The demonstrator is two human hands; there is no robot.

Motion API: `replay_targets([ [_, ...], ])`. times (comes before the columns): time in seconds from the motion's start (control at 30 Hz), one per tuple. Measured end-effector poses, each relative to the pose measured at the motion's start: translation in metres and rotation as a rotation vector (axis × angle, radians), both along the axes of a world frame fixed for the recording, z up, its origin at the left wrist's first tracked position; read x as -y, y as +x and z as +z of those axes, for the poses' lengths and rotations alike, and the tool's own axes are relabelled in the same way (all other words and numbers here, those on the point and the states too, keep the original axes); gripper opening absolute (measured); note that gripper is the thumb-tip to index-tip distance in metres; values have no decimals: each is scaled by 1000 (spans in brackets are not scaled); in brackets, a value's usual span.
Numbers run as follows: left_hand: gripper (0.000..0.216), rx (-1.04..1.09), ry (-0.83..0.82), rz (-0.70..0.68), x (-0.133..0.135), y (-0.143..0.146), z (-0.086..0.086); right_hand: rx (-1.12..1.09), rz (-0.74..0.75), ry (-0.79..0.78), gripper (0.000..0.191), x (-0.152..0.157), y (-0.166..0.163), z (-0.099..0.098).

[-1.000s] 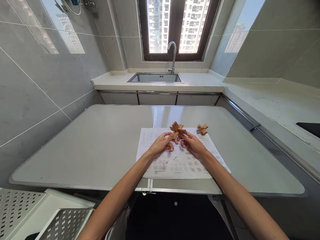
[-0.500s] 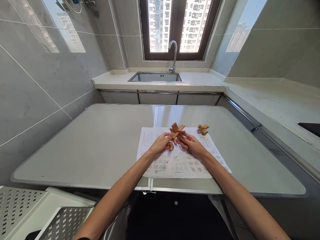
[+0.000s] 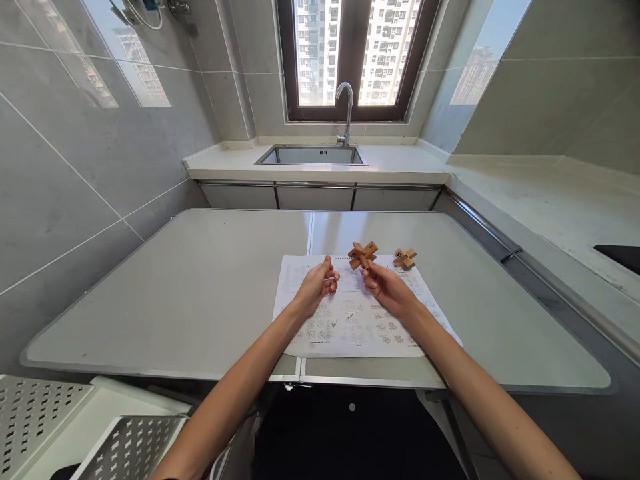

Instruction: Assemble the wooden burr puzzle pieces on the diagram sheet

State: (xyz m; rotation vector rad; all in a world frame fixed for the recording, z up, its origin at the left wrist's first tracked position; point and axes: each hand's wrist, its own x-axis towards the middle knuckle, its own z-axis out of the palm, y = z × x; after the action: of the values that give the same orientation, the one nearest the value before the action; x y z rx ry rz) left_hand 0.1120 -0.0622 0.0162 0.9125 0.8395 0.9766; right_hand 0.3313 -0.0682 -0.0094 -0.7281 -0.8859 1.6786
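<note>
My right hand (image 3: 387, 285) grips an interlocking wooden burr puzzle (image 3: 363, 255) by one of its lower bars, between thumb and fingers. The puzzle is made of crossed light-brown bars and is held up above the far edge of a printed sheet (image 3: 350, 333). To its left, my left hand (image 3: 317, 285) is apart from the puzzle, thumb raised and fingers loosely curled, with nothing seen in it. A second, smaller wooden piece of crossed bars (image 3: 405, 258) rests by the sheet's far right corner. Small drawings and a few handwritten marks cover the sheet.
The sheet lies on a pale folding table (image 3: 175, 300) with a seam down its middle. Behind it are a counter with a sink (image 3: 313, 155) and a faucet (image 3: 346, 110) under a window. A white perforated rack (image 3: 45, 413) stands at the lower left.
My left hand has let go of the wooden puzzle and drawn back left. The puzzle, now only in my right hand, has turned and shifted slightly right and up.
</note>
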Motion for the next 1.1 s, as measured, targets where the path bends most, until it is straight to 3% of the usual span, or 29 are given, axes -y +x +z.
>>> replay_targets([
  [0.27,51,-91,-2,-64,2,2,0,-120,-110,-62,23,-15,15,-9],
  [0.5,49,-137,28,-124,3,3,-3,-11,-173,-22,26,-19,19,-11],
  [0.73,44,-160,64,-129,4,5,-3,354,-158,108,35,-7,3,-10],
  [1.1,32,-187,83,-136,3,4,-7,993,-98,576,8,17,-23,-5],
])
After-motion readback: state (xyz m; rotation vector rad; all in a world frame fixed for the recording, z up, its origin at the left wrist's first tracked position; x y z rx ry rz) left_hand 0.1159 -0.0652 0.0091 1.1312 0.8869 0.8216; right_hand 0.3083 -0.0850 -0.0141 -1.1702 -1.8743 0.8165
